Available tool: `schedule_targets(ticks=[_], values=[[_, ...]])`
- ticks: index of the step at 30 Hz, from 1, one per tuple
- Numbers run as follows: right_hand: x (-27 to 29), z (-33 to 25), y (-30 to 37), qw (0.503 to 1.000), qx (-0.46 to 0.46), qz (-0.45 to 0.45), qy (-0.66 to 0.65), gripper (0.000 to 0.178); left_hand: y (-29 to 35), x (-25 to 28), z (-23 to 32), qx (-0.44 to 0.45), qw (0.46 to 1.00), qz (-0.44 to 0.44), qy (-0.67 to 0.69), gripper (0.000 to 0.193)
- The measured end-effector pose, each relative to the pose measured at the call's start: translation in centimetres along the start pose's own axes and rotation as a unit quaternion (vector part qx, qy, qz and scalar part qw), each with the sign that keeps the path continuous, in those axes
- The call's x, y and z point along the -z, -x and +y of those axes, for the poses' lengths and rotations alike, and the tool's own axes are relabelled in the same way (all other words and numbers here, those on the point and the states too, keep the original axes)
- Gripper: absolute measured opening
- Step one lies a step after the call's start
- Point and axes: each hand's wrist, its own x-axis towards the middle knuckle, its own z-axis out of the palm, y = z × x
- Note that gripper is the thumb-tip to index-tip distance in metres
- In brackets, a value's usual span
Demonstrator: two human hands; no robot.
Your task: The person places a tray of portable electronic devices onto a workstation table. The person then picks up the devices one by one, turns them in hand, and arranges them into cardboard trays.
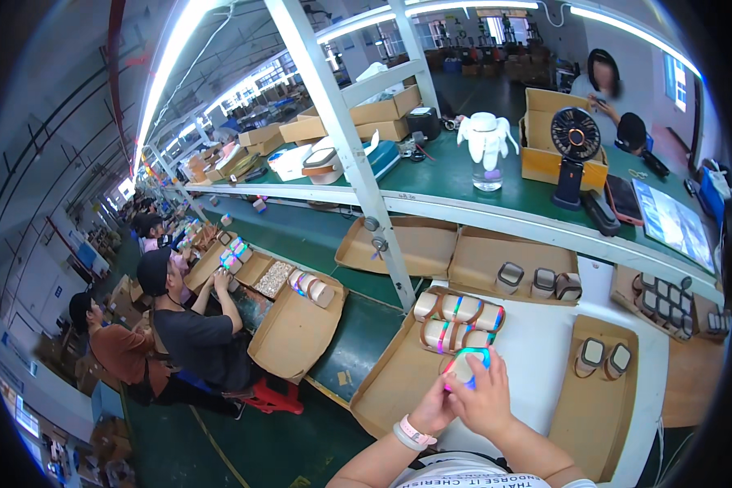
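Close in front of me, both hands hold one small portable speaker (464,368), cream on its face with a rim glowing blue, green and pink. My left hand (429,411), with a pink and a white band at its wrist, grips the lower left side. Fingers of my right hand (485,398) curl over the top and right side. Just beyond, two rows of similar speakers (450,308) with brown straps and coloured lights lie in a cardboard tray (390,389). Part of the held speaker's body is hidden behind my fingers.
Two speakers (591,356) stand in a tray (598,415) at the right. More trays line the bench under a white-framed shelf (496,215), which carries a fan (575,134) and a bottle (487,154). Co-workers (195,325) work along the left; another person sits across.
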Motion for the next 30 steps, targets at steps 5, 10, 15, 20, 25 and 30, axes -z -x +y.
schedule_targets(ticks=[5, 10, 15, 20, 25, 30], values=[[2.9, 4.1, -0.6, 0.948, -0.161, -0.012, -0.273, 0.031, 1.1, -1.0, -1.7, 0.083, 0.98, -0.019, -0.183, 0.045], [2.4, 2.4, 0.5, 0.981, -0.143, -0.008, -0.132, 0.03, 0.0, -2.7, -3.7, 0.036, 0.989, 0.025, -0.144, 0.046], [1.7, 2.3, 4.0, 0.998, 0.014, 0.054, 0.009, 0.031, 0.5, -3.1, -6.0, -0.021, 0.988, 0.011, -0.154, 0.044], [2.5, 7.3, 5.1, 0.936, -0.077, -0.022, -0.343, 0.033, 1.3, -2.4, -6.0, 0.016, 0.982, 0.017, -0.187, 0.043], [-1.4, 8.1, 8.5, 0.749, -0.288, 0.004, -0.596, 0.058, -0.8, -1.6, -6.9, -0.365, 0.661, 0.082, -0.651, 0.058], [-1.4, 7.2, 9.2, 0.423, -0.408, 0.029, -0.809, 0.079, 0.0, -3.0, -11.7, -0.395, 0.342, 0.07, -0.85, 0.076]])
